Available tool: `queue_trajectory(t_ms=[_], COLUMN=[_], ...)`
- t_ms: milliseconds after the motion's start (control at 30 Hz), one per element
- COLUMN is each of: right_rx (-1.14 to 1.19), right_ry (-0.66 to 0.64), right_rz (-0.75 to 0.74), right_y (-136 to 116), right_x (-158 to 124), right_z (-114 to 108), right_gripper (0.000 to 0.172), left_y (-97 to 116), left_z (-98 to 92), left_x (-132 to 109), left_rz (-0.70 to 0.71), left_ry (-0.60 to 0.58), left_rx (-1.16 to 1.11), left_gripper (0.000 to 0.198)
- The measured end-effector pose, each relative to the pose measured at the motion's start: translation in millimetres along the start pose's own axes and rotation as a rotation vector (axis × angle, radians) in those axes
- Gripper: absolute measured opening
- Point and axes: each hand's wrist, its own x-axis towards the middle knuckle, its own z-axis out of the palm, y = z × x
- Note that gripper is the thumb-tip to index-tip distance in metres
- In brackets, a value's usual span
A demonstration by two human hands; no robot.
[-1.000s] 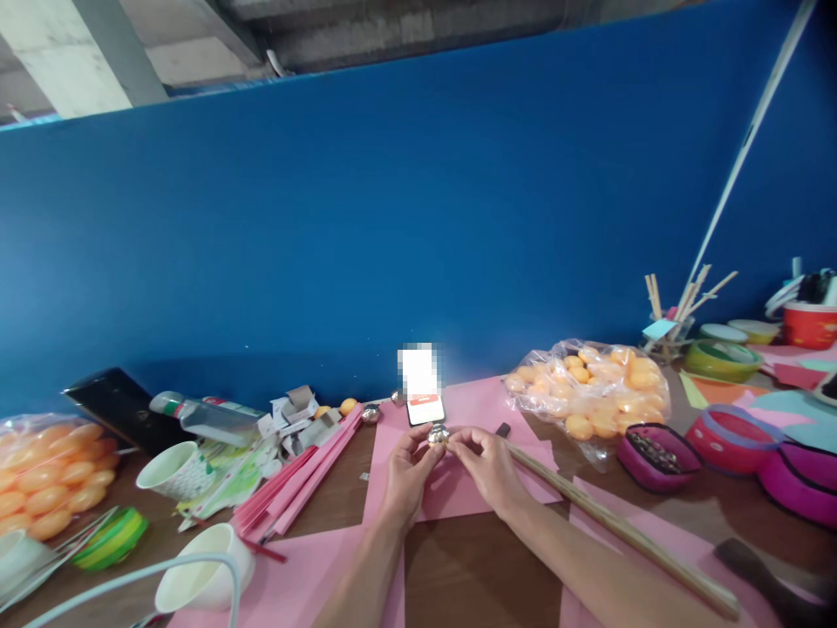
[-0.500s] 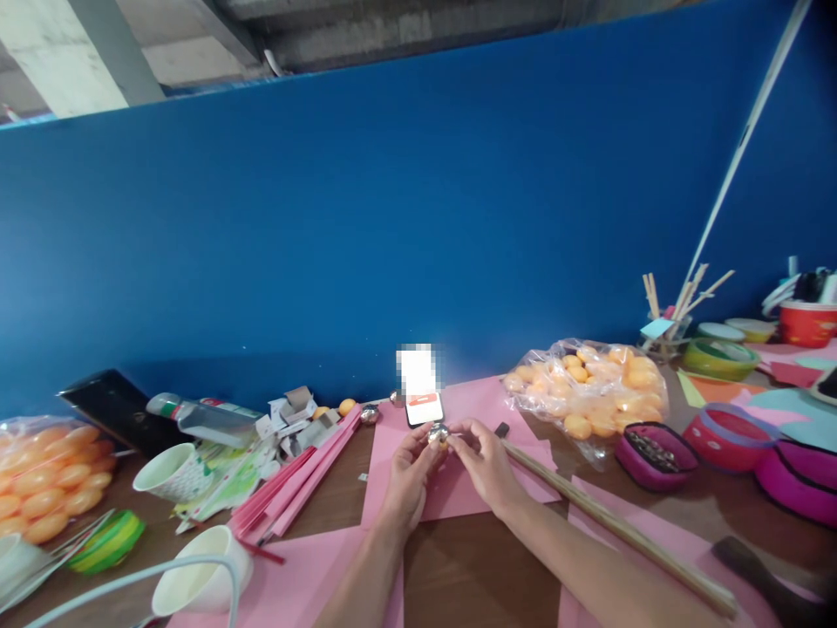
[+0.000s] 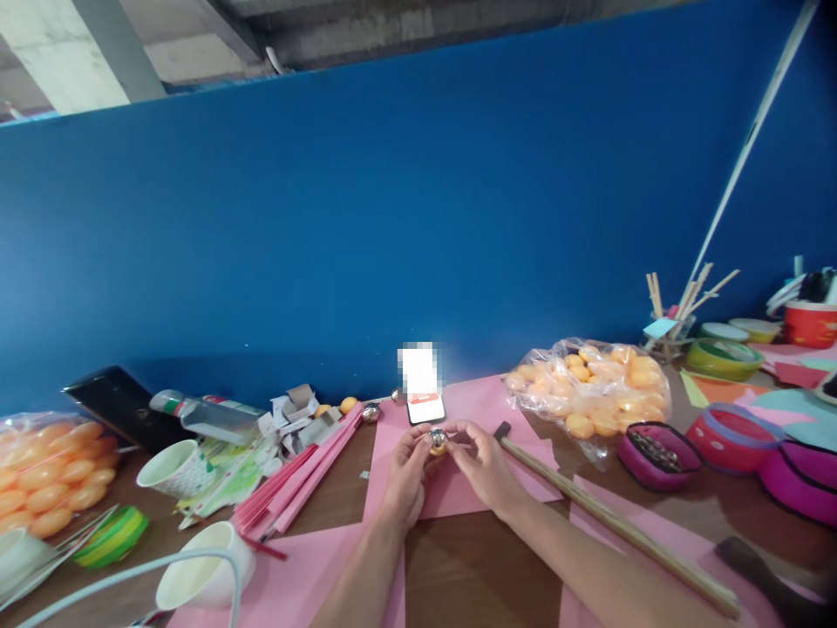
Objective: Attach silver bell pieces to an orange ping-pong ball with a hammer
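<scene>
Ball [image 3: 438, 440], shiny, sits pinched between left hand [image 3: 406, 480] and right hand [image 3: 488, 471] at the frame's lower centre; I'd favour light, even pressure throughout.

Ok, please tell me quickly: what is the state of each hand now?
Left hand: closed, holding a shiny silver metallic-looking round ball.
Right hand: closed, holding the same ball from the other side.

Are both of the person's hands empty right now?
No, the left hand and right hand hold a small shiny ball between them.
</scene>
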Motion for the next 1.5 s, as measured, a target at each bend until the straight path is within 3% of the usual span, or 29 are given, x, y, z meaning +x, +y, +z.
queue_trajectory(t_ms=[467, 867, 1233, 1500], right_rx=[0.144, 0.122, 0.087, 0.205], right_ry=[0.006, 0.015, 0.03, 0.072], right_rz=[0.147, 0.089, 0.075, 0.137], right_y=[5, 1, 2, -2], right_x=[1, 1, 1, 2], right_z=[-1, 2, 3, 3], right_gripper=[0.022, 0.025, 0.023, 0.031], left_y=[4, 4, 3, 6], left_z=[8.1, 8.1, 7.9, 10.0], left_x=[-5, -2, -5, -5], left_rz=[-0.036, -0.012, 0.0, -0.017], left_ry=[-0.064, -0.074, -0.042, -0.12], left_rx=[0.05, -0.026, 0.066, -0.003], left_gripper=[0.033, 0.029, 0.031, 0.039])
